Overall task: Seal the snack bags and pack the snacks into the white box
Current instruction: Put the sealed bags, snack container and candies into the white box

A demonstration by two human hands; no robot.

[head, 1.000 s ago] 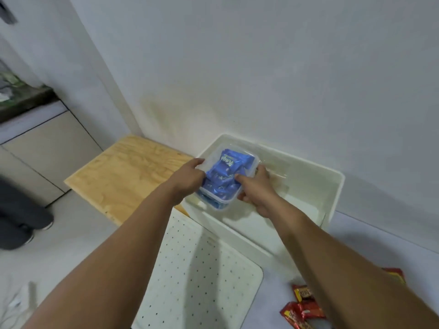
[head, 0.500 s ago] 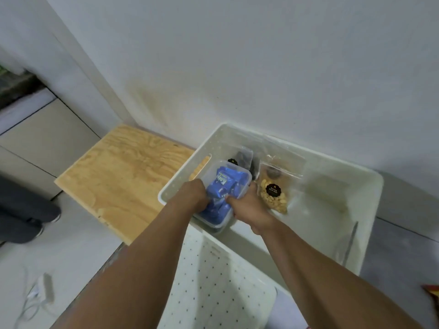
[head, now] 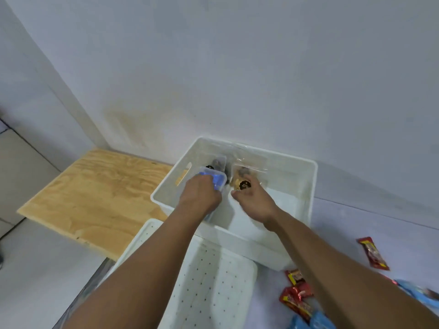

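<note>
The left hand (head: 200, 195) presses the clear tub of blue snacks (head: 215, 180) down into the white box (head: 306, 198), mid-frame, fingers curled over its near end. The right hand (head: 255, 201), fingers loosely spread, hovers just right of it.

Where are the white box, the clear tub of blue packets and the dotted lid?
white box (head: 314, 186), head view, right rim.
clear tub of blue packets (head: 219, 180), head view, blue contents at its far corner.
dotted lid (head: 213, 290), head view, middle of its dotted face.
</note>
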